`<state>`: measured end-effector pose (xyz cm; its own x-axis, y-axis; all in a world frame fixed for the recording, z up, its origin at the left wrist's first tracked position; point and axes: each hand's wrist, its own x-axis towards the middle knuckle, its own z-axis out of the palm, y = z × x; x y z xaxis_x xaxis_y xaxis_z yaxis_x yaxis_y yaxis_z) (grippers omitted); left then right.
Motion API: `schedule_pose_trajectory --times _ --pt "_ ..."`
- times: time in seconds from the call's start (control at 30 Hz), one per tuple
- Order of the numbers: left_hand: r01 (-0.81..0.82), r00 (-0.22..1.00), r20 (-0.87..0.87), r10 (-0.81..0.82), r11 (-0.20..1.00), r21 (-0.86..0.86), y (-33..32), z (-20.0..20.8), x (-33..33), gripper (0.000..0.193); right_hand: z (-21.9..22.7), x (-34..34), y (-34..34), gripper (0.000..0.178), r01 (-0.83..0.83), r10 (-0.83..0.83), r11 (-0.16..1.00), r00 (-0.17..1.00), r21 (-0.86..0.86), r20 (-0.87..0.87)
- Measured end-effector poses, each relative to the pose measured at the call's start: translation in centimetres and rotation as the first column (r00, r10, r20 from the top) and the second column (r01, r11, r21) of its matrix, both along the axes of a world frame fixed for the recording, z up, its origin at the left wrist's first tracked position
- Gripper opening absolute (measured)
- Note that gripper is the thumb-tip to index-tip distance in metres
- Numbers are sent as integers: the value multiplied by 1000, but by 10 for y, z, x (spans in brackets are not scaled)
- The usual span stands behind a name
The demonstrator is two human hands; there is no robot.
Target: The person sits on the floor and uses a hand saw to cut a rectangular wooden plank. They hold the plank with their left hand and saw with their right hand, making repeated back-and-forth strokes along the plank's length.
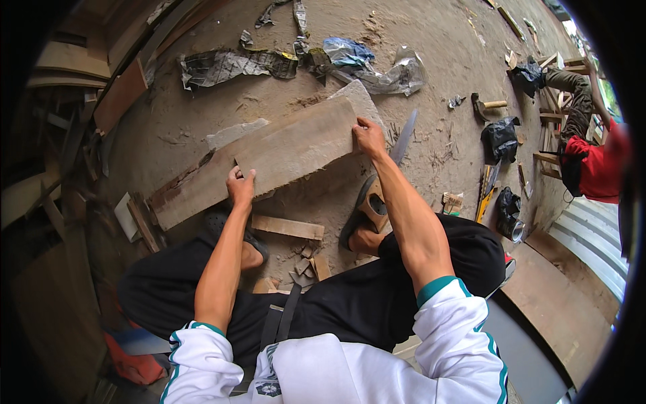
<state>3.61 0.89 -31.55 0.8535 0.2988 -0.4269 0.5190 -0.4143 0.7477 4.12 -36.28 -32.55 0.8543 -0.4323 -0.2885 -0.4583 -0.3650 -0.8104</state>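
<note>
A long, weathered wooden board point(289, 149) lies slanted in front of me, its left end lower and broken along the far edge. My left hand point(241, 185) is closed on the board's near edge, around the middle. Up at the right end, my right hand point(370, 137) pinches the board's edge between thumb and fingers. Beneath the board, a pale rough slab point(360, 101) shows past its far side. A translucent, blade-shaped strip point(404, 138) rests just right of my right hand.
Wood offcuts point(288, 227) lie between my feet. Crumpled newspaper point(232, 67) and plastic are beyond the board. To the right are a hammer point(489, 106), black plastic bags point(500, 140) and a person in red point(595, 161). Stacked timber point(74, 60) stands at left.
</note>
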Motion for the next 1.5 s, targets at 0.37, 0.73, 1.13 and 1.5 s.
schedule_pose_trajectory --times 0.37,0.73,1.13,1.5 --pt "9 1000 28 -8 1000 -3 6 -15 3 56 0 12 3 39 33 -33 999 999 4 -36" --pt "36 991 122 -62 979 202 8 -41 -3 58 -2 6 3 37 -10 7 998 999 -66 -46" --pt "-4 995 98 -12 987 163 -7 -15 -7 61 -32 1 -8 37 75 -80 984 996 162 27" --pt "-29 994 110 12 989 148 -7 -16 -7 62 -19 3 -6 41 103 -97 977 994 187 -40"
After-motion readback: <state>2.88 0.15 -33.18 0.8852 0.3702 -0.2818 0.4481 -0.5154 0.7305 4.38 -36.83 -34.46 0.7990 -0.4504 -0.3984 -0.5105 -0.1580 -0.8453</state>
